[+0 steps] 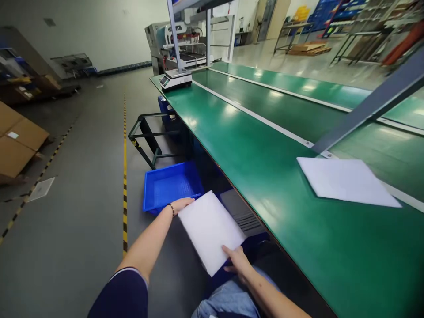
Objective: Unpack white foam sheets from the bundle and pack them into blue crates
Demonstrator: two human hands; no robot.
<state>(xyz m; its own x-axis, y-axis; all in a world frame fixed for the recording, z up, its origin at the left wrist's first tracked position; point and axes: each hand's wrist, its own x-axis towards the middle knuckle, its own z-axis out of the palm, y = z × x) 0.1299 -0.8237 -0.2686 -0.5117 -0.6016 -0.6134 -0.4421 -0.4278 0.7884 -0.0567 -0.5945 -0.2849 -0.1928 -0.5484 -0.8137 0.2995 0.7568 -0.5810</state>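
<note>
A white sheet [212,229], which looks like packing foam, is tilted between my hands beside the green table's edge. At its upper left corner my left hand [182,205] grips the edge, with some fingers hidden behind the sheet. My right hand [236,259] pinches the near right edge, thumb on top and fingers beneath. Just past the sheet, under the table, grey flat pieces [243,216] are stacked in a blue bin, partly covered by the sheet. Another white sheet [347,180] lies flat on the green tabletop [232,150] to the right.
A blue tray [168,185] is beyond my left hand, near a dark metal stool frame [155,137]. On the table's far corner stands a weighing scale [176,79]. A slanted grey post [371,101] rises from the table. Cardboard boxes [20,137] sit far left.
</note>
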